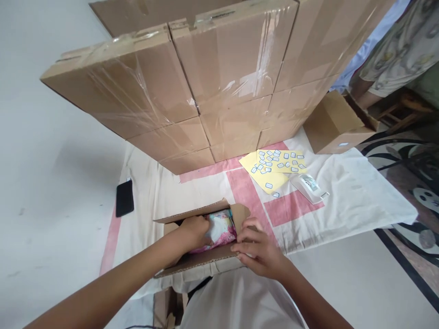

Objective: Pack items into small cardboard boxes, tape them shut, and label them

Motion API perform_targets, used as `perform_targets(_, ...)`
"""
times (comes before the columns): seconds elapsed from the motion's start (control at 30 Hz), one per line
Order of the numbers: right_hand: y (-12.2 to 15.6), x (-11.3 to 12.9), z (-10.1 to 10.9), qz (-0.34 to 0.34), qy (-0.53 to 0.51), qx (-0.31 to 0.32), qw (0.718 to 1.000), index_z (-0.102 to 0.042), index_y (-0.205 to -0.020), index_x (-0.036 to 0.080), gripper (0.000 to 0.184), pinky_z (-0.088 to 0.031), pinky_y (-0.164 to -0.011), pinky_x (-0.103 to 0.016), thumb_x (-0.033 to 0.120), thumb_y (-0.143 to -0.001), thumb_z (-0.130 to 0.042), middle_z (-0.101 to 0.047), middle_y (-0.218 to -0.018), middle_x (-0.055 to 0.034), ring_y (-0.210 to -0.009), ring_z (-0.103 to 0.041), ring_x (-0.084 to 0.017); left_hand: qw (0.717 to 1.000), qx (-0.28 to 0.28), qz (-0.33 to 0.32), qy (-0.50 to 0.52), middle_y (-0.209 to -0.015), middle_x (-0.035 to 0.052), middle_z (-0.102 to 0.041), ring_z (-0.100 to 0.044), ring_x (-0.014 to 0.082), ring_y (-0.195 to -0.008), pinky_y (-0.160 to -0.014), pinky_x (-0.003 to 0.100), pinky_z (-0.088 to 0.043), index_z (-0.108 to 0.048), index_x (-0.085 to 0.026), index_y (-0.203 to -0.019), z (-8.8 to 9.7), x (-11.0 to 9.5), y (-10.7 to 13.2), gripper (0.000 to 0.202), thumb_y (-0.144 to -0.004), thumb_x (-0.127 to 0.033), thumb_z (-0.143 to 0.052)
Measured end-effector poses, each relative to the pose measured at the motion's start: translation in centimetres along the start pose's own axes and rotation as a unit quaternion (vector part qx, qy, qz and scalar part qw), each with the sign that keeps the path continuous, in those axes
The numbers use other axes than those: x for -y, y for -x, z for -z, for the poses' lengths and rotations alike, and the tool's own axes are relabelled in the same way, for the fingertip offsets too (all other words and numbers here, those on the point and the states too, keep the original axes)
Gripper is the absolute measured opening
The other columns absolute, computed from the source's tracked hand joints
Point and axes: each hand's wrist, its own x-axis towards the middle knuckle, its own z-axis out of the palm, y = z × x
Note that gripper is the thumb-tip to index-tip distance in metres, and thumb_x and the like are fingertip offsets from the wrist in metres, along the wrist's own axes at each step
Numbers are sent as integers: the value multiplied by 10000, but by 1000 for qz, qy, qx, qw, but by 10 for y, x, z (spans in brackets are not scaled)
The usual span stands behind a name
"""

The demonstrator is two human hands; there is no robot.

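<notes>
An open cardboard box (pixel 206 261) sits at the near edge of the cloth-covered table, its flaps raised. Inside it lies a shiny pink, white and teal plastic packet (pixel 219 226). My left hand (pixel 195 232) reaches into the box, fingers curled at the packet's left end; its fingertips are partly hidden. My right hand (pixel 255 246) grips the right end of the box, bent fingers at the wall and below the small end flap (pixel 240 213).
Taped cardboard boxes (pixel 229 82) are stacked at the back. Yellow sheets (pixel 274 167) with several small labels lie before them, near a white device (pixel 310 187). A phone (pixel 124 198) is at left, an open carton (pixel 338 123) at right. A person's leg (pixel 372 93) shows behind.
</notes>
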Motion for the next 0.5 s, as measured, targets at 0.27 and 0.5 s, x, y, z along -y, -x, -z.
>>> perform_targets(0.27, -6, 1, 5, 7, -25, 5, 1000, -722, -1072, 219, 176, -485, -906, -403, 143, -932, -646, -667, -892, -51, -1015, -510, -238, 999, 28, 16, -16, -1147, 264, -753, -732, 405, -1078, -884, 460, -572, -651, -72, -1276, -1, -10, -6, 523, -840, -359, -685)
perform_targets(0.5, 0, 1, 4, -4, -20, 14, 1000, -727, -1089, 226, 186, -479, -929, -410, 157, -932, -655, -663, -924, -54, -1047, -493, -246, 1000, 0, 6, 20, -1083, 225, -767, -744, 362, -1020, -872, 446, -559, -722, -124, -1118, -3, -3, 3, 466, -986, -477, -448)
